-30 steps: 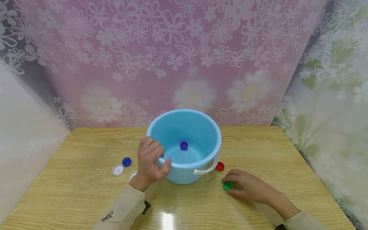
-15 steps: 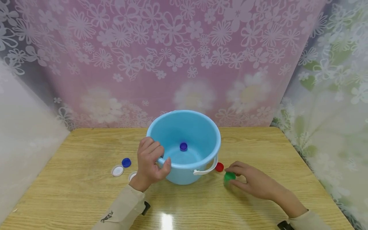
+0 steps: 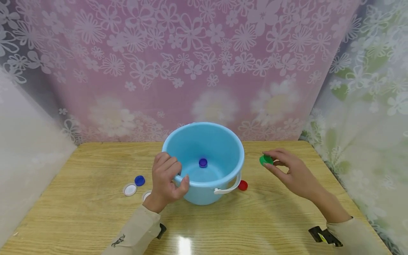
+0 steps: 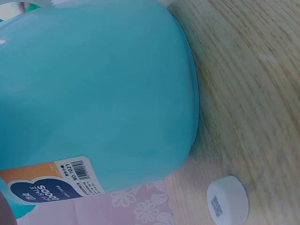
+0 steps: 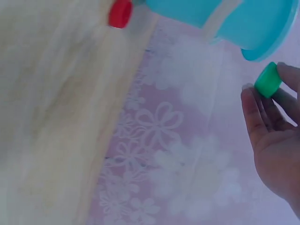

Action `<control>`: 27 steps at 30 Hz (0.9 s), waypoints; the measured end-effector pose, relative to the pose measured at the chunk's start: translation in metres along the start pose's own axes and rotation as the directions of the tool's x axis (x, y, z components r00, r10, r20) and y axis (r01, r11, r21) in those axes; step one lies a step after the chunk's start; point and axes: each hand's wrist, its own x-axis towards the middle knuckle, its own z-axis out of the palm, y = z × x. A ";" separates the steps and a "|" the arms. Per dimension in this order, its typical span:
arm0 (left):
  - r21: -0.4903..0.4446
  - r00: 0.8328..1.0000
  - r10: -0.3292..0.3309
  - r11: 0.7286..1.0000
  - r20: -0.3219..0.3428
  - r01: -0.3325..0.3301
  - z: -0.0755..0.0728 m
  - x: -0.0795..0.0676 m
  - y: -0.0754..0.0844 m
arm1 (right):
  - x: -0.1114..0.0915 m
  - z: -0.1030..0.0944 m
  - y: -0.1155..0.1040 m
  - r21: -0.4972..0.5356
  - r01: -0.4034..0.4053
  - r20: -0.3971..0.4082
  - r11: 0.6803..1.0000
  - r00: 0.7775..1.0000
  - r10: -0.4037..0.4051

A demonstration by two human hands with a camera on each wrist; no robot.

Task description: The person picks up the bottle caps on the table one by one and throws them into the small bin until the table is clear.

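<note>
A light blue bucket [image 3: 204, 194] with a white handle [image 3: 227, 189] stands on the wooden table. My left hand [image 3: 167, 179] grips its rim on the near left side, the thumb toward the front. Inside, on the bottom, lies a purple bottle cap [image 3: 203, 163]. To the right of the bucket, my right hand [image 3: 291, 173] pinches a green bottle cap [image 3: 266, 160] between thumb and fingers, raised above the table. In the right wrist view the green cap [image 5: 268, 80] sits at the fingertips, with the bucket [image 5: 183, 10] beyond it.
Close to the bucket's right side lies a red cap [image 3: 243, 185]. On the left are a blue cap [image 3: 139, 180], a white cap [image 3: 130, 189] and another white cap [image 3: 146, 195], partly hidden by my left wrist. A flowered pink curtain [image 3: 204, 71] hangs behind the table.
My right hand has lifted the green cap off the table and moved it up and away, toward the back right. My left hand stays on the bucket's rim.
</note>
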 end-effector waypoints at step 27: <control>0.013 1.000 -0.001 1.000 0.014 0.001 0.001 -0.001 -0.002 | 0.072 -0.006 -0.029 0.002 0.174 -0.090 0.985 0.981 -0.173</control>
